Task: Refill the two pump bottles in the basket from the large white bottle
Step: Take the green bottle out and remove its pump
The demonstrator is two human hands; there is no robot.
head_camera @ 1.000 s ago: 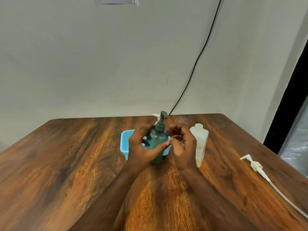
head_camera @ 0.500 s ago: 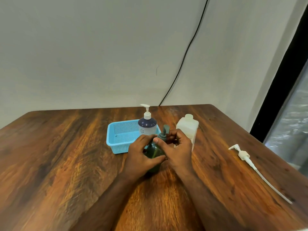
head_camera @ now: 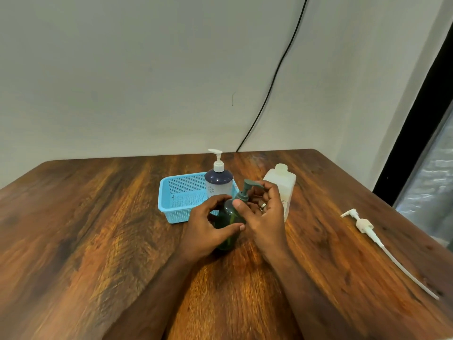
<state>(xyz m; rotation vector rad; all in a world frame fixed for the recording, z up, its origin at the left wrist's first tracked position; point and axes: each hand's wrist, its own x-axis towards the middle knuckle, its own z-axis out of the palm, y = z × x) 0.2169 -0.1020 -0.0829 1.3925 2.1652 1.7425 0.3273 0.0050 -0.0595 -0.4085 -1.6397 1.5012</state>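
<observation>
Two hands (head_camera: 208,227) around rounded green bottle (head_camera: 229,220)

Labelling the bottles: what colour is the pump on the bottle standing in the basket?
White, on the navy-shouldered bottle; clearest in the head view.

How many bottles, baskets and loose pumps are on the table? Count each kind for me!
Bottles: 3, the green pump bottle, the dark blue and white pump bottle and the large white bottle
Baskets: 1, the blue basket
Loose pumps: 1, the white pump lying on the table
Total: 5
</observation>
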